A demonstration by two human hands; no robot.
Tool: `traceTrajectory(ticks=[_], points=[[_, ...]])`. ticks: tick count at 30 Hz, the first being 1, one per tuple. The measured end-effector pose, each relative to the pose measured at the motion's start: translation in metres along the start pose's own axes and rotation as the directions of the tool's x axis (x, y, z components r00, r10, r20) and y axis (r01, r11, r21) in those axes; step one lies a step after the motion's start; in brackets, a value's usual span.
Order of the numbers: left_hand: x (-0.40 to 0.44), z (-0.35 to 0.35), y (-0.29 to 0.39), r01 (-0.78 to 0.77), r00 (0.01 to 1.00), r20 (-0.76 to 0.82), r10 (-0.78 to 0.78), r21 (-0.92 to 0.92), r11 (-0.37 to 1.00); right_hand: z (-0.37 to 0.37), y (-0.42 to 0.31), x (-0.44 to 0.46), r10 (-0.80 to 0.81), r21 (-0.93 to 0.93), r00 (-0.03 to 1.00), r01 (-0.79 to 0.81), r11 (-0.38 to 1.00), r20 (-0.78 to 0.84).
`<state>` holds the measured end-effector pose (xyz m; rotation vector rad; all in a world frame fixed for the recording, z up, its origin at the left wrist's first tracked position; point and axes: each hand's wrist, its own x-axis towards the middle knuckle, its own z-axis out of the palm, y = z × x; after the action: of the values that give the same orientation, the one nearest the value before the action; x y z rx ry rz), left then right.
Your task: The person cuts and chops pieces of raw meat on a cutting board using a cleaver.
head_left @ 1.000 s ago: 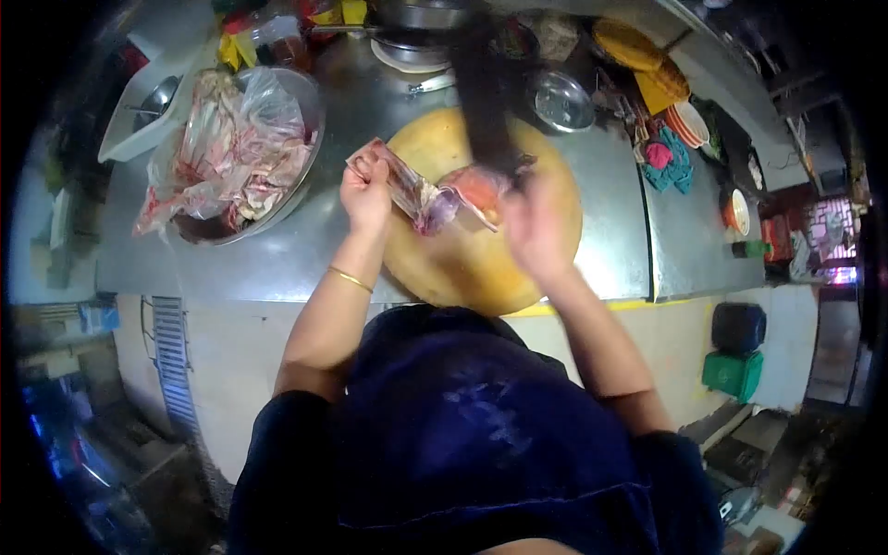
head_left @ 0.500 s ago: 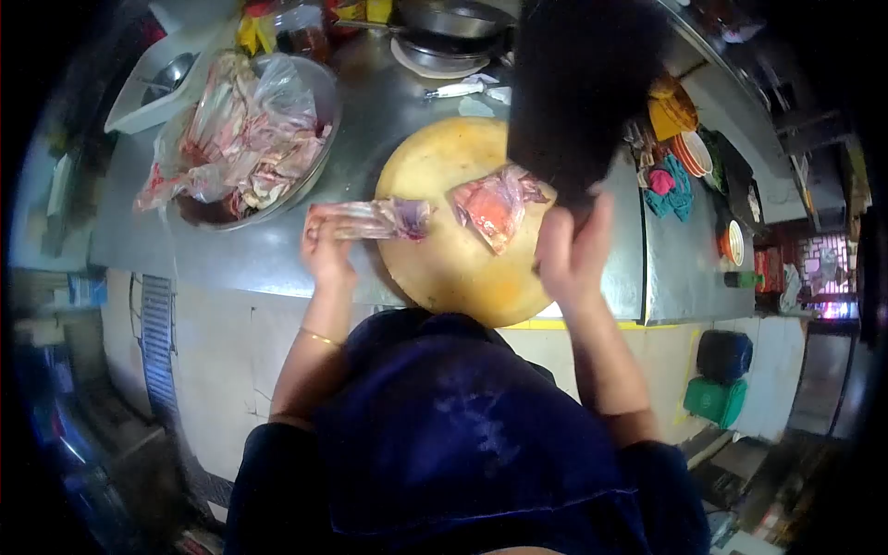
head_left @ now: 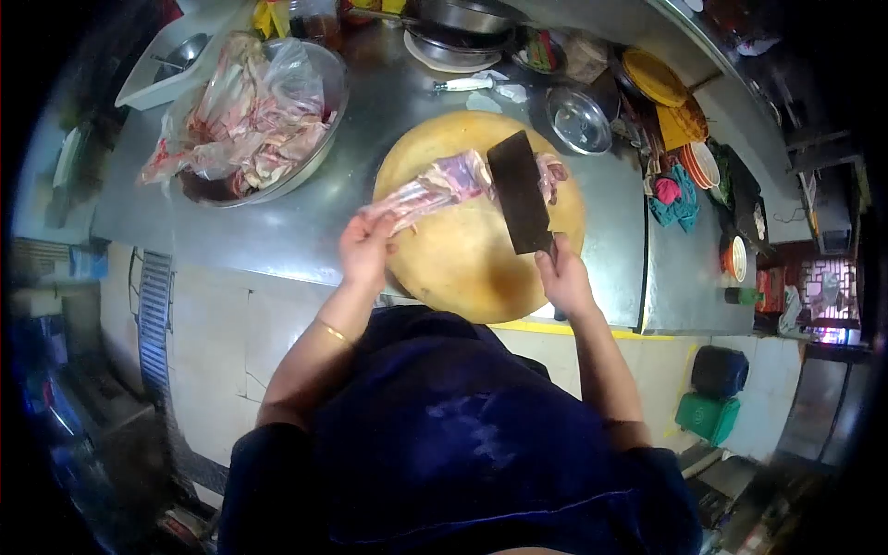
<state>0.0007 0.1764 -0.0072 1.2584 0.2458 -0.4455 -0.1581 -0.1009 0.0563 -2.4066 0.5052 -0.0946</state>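
Note:
A round wooden chopping board (head_left: 462, 268) lies on the steel counter in front of me. My left hand (head_left: 366, 248) is closed on the near left end of a long piece of raw, bony meat (head_left: 430, 192), whose far end rests on the board. My right hand (head_left: 565, 276) grips the handle of a dark, broad cleaver (head_left: 518, 194). The blade is down over the board, just right of the long piece, and hides what lies under it. Another bit of meat (head_left: 552, 176) shows on the blade's right side; whether the two pieces join beneath cannot be seen.
A metal basin (head_left: 338, 120) heaped with raw meat and plastic bags stands left. Behind it is a white tub (head_left: 139, 83) with a ladle. A white-handled tool (head_left: 464, 84), pans (head_left: 453, 42) and a glass-like bowl (head_left: 579, 120) sit beyond the board. A teal cloth (head_left: 683, 199) lies right.
The cleaver has come down from its raised position to the board. My left hand has shifted right, bringing the long meat piece over the board's middle.

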Motion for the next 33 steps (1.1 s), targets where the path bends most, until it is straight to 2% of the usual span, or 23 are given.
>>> traceTrajectory(ticks=[1, 4, 5, 6, 7, 8, 11, 14, 16, 17, 19, 20, 21, 22, 23, 24, 25, 26, 28, 29, 31, 32, 33], points=[[0.003, 0.001, -0.011, -0.208, 0.974, 0.102, 0.202, 0.058, 0.976, -0.008, -0.021, -0.005, 0.04, 0.039, 0.999, -0.04, 0.998, 0.01], [0.018, -0.018, -0.029, -0.263, 0.958, 0.202, 0.202, 0.349, 0.9, -0.007, -0.051, -0.012, -0.069, 0.032, 0.997, 0.07, 0.997, -0.03], [0.018, -0.019, -0.028, -0.19, 0.973, 0.205, 0.11, 0.425, 0.885, -0.004, -0.058, -0.01, -0.127, -0.012, 0.992, 0.127, 0.992, -0.027], [0.012, -0.014, -0.009, -0.122, 0.98, 0.199, 0.024, 0.495, 0.86, 0.006, -0.059, -0.006, -0.136, -0.048, 0.991, 0.136, 0.99, -0.003], [0.012, -0.011, 0.003, -0.059, 0.981, 0.187, -0.057, 0.561, 0.826, 0.019, -0.058, 0.003, -0.097, -0.165, 0.992, 0.11, 0.98, 0.083], [0.021, -0.014, 0.0, -0.112, 0.98, 0.198, -0.009, 0.589, 0.8, 0.029, -0.054, 0.011, -0.05, -0.28, 0.985, 0.094, 0.955, 0.163], [0.04, -0.024, -0.009, -0.252, 0.965, 0.228, 0.127, 0.687, 0.681, 0.039, -0.041, 0.028, -0.079, -0.182, 0.979, 0.114, 0.977, 0.19], [0.042, -0.018, -0.005, -0.314, 0.949, 0.252, 0.188, 0.782, 0.538, -0.006, -0.075, 0.051, -0.423, 0.045, 0.901, 0.429, 0.902, -0.097], [0.042, -0.014, -0.005, -0.305, 0.952, 0.257, 0.164, 0.81, 0.501, -0.053, -0.116, 0.063, -0.453, -0.103, 0.83, 0.446, 0.889, -0.325], [0.043, -0.014, -0.007, -0.329, 0.944, 0.269, 0.189, 0.794, 0.512, -0.076, -0.132, 0.071, -0.459, 0.044, 0.769, 0.53, 0.847, -0.445], [0.047, -0.016, -0.011, -0.374, 0.927, 0.284, 0.246, 0.76, 0.532, -0.115, -0.182, 0.071, -0.437, 0.254, 0.618, 0.724, 0.642, -0.654], [0.045, -0.015, -0.007, -0.346, 0.938, 0.266, 0.224, 0.775, 0.529, -0.12, -0.207, 0.067, -0.413, 0.308, 0.529, 0.815, 0.491, -0.741], [0.04, -0.012, 0.0, -0.321, 0.947, 0.252, 0.202, 0.787, 0.527, -0.112, -0.212, 0.077, -0.366, 0.238, 0.415, 0.866, 0.439, -0.833], [0.036, -0.009, 0.002, -0.299, 0.954, 0.239, 0.18, 0.795, 0.528, -0.073, -0.159, 0.075, -0.438, 0.22, 0.592, 0.73, 0.647, -0.676], [0.033, -0.008, -0.001, -0.282, 0.958, 0.24, 0.158, 0.688, 0.669, -0.034, -0.107, 0.073, -0.484, 0.088, 0.733, 0.588, 0.804, -0.478], [0.029, -0.006, -0.004, -0.257, 0.96, 0.241, 0.143, 0.559, 0.788, -0.001, -0.079, 0.064, -0.372, 0.096, 0.889, 0.409, 0.908, -0.267], [0.028, -0.008, -0.005, -0.229, 0.961, 0.242, 0.135, 0.416, 0.88, 0.032, -0.051, 0.054, -0.216, -0.007, 0.976, 0.216, 0.976, -0.011], [0.022, -0.017, -0.005, -0.305, 0.947, 0.272, 0.17, 0.599, 0.74, 0.064, -0.024, 0.046, -0.054, -0.174, 0.973, 0.095, 0.98, 0.224], [0.021, -0.025, 0.001, -0.404, 0.91, 0.329, 0.253, 0.841, 0.36, 0.049, -0.033, 0.06, -0.094, -0.227, 0.981, 0.132, 0.965, 0.172], [0.01, -0.04, -0.007, -0.396, 0.918, 0.339, 0.206, 0.815, 0.423, 0.048, -0.034, 0.045, -0.072, -0.245, 0.986, 0.108, 0.963, 0.153], [0.008, -0.056, -0.003, -0.396, 0.915, 0.366, 0.168, 0.739, 0.545, 0.047, -0.035, 0.032, -0.153, -0.27, 0.974, 0.195, 0.943, 0.169], [0.01, -0.057, -0.003, -0.333, 0.938, 0.301, 0.173, 0.64, 0.693, 0.047, -0.038, 0.037, -0.209, -0.282, 0.962, 0.253, 0.925, 0.176], [-0.007, -0.05, 0.007, -0.25, 0.961, 0.238, 0.143, 0.517, 0.819, 0.048, -0.038, 0.034, -0.158, -0.314, 0.966, 0.218, 0.924, 0.206]])
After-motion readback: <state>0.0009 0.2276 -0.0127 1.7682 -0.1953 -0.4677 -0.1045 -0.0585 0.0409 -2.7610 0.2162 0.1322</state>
